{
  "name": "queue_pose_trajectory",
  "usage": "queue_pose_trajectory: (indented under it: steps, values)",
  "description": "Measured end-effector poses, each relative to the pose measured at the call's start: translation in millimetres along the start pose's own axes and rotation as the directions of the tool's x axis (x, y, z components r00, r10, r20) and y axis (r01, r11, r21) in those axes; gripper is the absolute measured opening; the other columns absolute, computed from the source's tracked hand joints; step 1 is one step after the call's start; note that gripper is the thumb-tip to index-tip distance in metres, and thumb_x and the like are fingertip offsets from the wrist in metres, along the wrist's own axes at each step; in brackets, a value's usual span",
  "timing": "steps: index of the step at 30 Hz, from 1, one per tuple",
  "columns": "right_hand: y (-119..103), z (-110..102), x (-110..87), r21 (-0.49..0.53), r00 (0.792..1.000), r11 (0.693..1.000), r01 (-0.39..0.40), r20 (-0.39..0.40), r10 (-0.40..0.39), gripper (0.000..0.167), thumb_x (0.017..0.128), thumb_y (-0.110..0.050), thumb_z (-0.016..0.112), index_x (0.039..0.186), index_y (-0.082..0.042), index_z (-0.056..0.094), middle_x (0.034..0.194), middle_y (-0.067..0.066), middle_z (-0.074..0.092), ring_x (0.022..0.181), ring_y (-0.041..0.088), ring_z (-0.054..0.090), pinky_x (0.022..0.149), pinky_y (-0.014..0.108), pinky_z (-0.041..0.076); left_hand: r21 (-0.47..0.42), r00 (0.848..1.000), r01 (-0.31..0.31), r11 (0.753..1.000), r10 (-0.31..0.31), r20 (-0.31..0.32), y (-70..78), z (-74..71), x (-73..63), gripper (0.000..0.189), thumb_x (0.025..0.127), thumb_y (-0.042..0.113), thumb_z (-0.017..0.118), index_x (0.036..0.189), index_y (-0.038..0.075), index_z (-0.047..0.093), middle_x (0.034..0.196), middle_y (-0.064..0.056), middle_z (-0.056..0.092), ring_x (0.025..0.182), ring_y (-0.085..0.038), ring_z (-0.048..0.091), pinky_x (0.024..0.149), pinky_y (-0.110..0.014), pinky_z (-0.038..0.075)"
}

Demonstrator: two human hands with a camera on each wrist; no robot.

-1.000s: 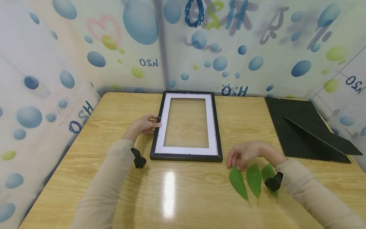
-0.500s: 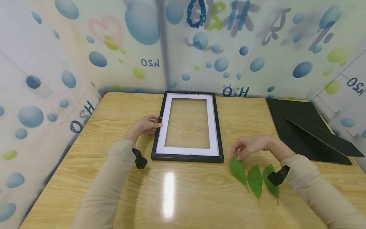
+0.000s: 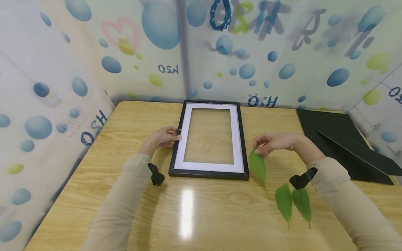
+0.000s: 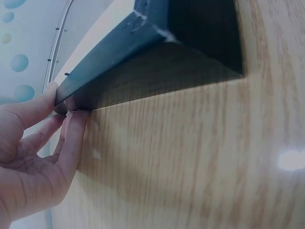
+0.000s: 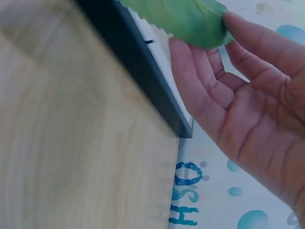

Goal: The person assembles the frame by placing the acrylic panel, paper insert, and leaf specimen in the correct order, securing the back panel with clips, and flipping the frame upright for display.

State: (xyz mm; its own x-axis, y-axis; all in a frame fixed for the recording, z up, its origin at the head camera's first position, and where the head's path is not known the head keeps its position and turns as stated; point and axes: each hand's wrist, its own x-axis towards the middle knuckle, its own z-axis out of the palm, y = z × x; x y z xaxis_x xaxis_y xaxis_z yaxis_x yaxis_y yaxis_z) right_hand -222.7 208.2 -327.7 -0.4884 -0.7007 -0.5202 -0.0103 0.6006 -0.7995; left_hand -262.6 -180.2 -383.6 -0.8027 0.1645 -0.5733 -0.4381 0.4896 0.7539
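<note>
A black picture frame (image 3: 209, 174) with a white mat (image 3: 208, 166) lies on the wooden table, its window showing the wood grain below. My left hand (image 3: 161, 137) holds the frame's left side, and in the left wrist view the thumb (image 4: 39, 107) is at its upper edge with fingers against the outer side. Beside the frame's right side, my right hand (image 3: 274, 142) pinches a green leaf (image 3: 258, 166) by its upper end, stem pointing down. The right wrist view shows this leaf (image 5: 186, 21) between thumb and fingertips. Two more leaves, a left one (image 3: 284, 202) and a right one (image 3: 302, 201), lie nearer me.
At the table's right end lies a black backing board (image 3: 325, 122) with its stand flap (image 3: 361, 153) raised at an angle. A patterned wall sheet (image 3: 201, 52) with bubbles and lettering closes off the back and sides.
My right hand has picked up the leftmost leaf and carried it away from me, up alongside the frame. The left hand stays at the frame's left side.
</note>
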Motion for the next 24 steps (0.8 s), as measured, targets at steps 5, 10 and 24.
queue_pose_trajectory:
  steps: [5, 10, 24]
  values:
    - [-8.3, -13.1, 15.0, 0.049, 0.995, 0.999, 0.013, -0.101, -0.008, 0.020, 0.093, -0.012, 0.050, 0.108, 0.002, 0.053, 0.091, -0.005, 0.062, 0.086, 0.009, 0.061, 0.090, 0.042, 0.049, -0.016, 1.000, -0.005, 1.000, 0.005, -0.003, 0.0, 0.5, 1.2, 0.058, 0.091, 0.014, 0.055, 0.141, 0.008, 0.026, 0.143, -0.016, 0.030, 0.106, -0.019, 0.046, 0.101, -0.037, 0.043]
    - [-16.4, -21.5, 33.1, 0.092, 0.982, 0.996, -0.007, -0.185, 0.024, 0.028, 0.094, -0.016, 0.049, 0.115, 0.002, 0.050, 0.091, -0.009, 0.062, 0.088, 0.007, 0.060, 0.099, 0.046, 0.043, -0.050, 1.000, 0.000, 0.999, -0.001, -0.010, -1.8, 0.5, 2.0, 0.057, 0.091, 0.013, 0.056, 0.140, 0.008, 0.028, 0.141, -0.015, 0.032, 0.103, -0.018, 0.047, 0.100, -0.036, 0.044]
    - [-38.9, -36.4, 79.0, 0.150, 0.963, 0.989, 0.011, -0.269, 0.030, 0.026, 0.096, -0.014, 0.045, 0.115, 0.002, 0.050, 0.088, -0.006, 0.059, 0.083, 0.005, 0.058, 0.095, 0.039, 0.046, -0.033, 1.000, -0.009, 0.999, 0.008, -0.024, -4.4, -1.2, 2.2, 0.056, 0.090, 0.015, 0.057, 0.139, 0.009, 0.030, 0.140, -0.014, 0.034, 0.103, -0.017, 0.048, 0.097, -0.034, 0.046]
